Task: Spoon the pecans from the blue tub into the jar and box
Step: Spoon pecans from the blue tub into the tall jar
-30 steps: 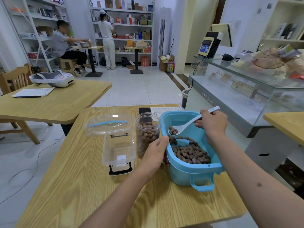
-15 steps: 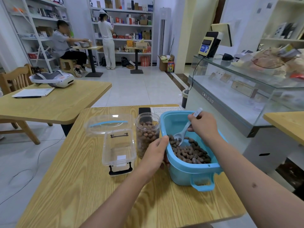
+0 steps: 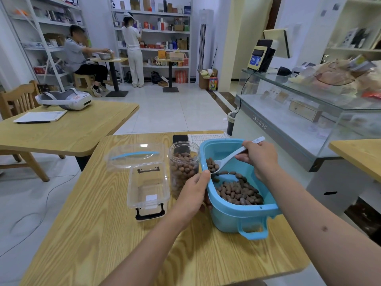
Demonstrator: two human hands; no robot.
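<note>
Right hand (image 3: 260, 156) lifts a pecan-laden spoon (image 3: 228, 159) over the blue tub (image 3: 243, 218); left hand (image 3: 192, 194) grips its rim beside the jar (image 3: 183, 168).

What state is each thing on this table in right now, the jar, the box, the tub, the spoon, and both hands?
Jar: lid off, upright, mostly full of pecans.
Clear box: lid open, no pecans inside.
Blue tub: open, pecans heaped at its near end.
White spoon: loaded with pecans, held above the tub.
Left hand: holds the tub's left rim.
Right hand: fingers grip the spoon handle.
</note>
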